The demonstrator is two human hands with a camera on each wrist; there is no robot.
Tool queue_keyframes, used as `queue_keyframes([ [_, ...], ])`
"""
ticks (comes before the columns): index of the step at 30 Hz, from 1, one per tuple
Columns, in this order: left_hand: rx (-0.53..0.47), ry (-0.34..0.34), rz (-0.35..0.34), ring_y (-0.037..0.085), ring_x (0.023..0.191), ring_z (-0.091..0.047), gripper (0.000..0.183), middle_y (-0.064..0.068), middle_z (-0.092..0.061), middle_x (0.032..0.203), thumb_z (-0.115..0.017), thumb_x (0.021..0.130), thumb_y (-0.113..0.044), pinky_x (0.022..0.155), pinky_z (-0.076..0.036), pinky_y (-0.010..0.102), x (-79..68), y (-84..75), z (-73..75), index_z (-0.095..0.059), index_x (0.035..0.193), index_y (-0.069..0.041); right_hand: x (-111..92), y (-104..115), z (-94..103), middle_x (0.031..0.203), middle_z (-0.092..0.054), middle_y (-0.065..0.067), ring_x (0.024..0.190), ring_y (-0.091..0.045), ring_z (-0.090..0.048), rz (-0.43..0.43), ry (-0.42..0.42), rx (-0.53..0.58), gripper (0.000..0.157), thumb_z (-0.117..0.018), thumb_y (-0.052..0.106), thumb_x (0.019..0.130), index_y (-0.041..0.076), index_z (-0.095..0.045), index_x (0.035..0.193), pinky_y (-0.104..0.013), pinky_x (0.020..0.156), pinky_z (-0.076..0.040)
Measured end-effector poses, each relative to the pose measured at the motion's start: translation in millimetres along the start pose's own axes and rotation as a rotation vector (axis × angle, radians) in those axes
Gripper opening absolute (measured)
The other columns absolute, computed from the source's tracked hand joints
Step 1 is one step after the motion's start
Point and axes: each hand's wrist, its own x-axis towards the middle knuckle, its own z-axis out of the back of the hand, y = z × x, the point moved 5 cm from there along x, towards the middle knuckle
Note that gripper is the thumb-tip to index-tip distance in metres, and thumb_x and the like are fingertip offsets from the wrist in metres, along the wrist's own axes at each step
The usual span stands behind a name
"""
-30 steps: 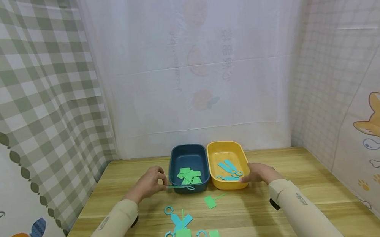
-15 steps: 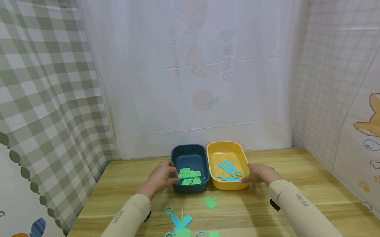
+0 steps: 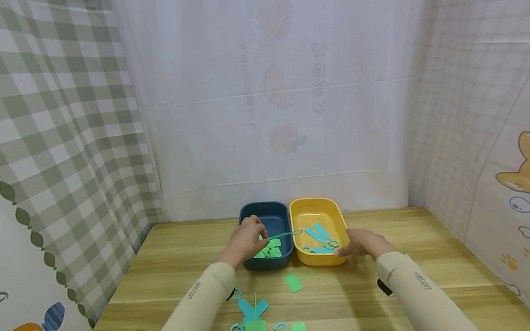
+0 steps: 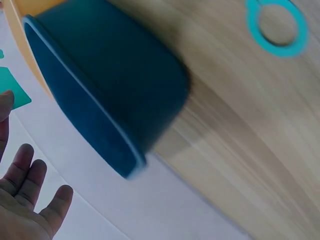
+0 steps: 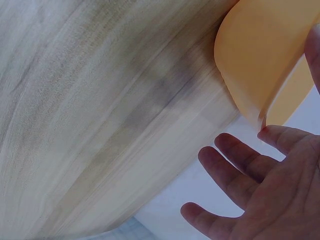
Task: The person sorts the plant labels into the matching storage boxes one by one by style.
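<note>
Left hand (image 3: 245, 240) has gone from the outer side of the dark blue bin (image 3: 272, 264) to right over it since a second ago, and the tag came along. Thumb and finger are pinching that greenish tag (image 4: 16, 91), though the wrist view cuts off part of the grip; the other fingers are spread loose. Its thin tail (image 3: 281, 235) sticks out to the right, with the loop overlapping the yellow bin's edge from above. Right hand (image 3: 362, 242) hasn't budged: thumb and index touch the rim of the yellow bin (image 3: 313, 260), other three fanned out off it. Green tags (image 3: 273, 251) sit in the blue one, blue ring tags (image 3: 317, 233) in the yellow. One loose green tag (image 3: 294, 283) lies just in front, then a mixed jumble (image 3: 256, 323) of both colors nearer the person, all on a wooden table (image 3: 413, 258). White curtain (image 3: 357, 124) behind.
</note>
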Motion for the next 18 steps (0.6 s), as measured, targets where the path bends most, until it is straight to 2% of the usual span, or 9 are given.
queue_keyframes([
  [8, 0.006, 0.038, 0.047, 0.021, 0.095, -0.050, 0.016, 0.001, -0.056, 0.103, -0.073, 0.089, -0.019, 0.080, -0.048, 0.038, 15.8, -23.9, -10.8, -0.067, 0.075, -0.018, 2, -2, -2.5, 0.145, -0.039, -0.035, 0.134, -0.051, -0.036, -0.006, 0.000, 0.006, 0.092, -0.072, 0.045, 0.089, -0.014, -0.032, 0.146, -0.064, 0.107, -0.031],
  [14, 0.031, 0.034, 0.042, 0.019, 0.095, -0.050, 0.019, 0.000, -0.057, 0.106, -0.073, 0.090, -0.022, 0.078, -0.047, 0.034, 27.8, -37.5, -22.5, -0.065, 0.073, -0.020, 2, 0, -2.9, 0.144, -0.042, -0.033, 0.133, -0.050, -0.038, -0.005, 0.005, 0.012, 0.089, -0.073, 0.044, 0.089, -0.011, -0.034, 0.147, -0.064, 0.106, -0.032],
  [18, 0.046, 0.038, 0.029, 0.018, 0.089, -0.048, 0.019, -0.001, -0.056, 0.102, -0.072, 0.091, -0.024, 0.074, -0.045, 0.031, 35.2, -47.5, -29.5, -0.064, 0.074, -0.020, 1, 0, -2.0, 0.145, -0.041, -0.033, 0.134, -0.050, -0.037, -0.015, 0.000, 0.007, 0.089, -0.072, 0.043, 0.090, -0.012, -0.032, 0.147, -0.064, 0.107, -0.031],
])
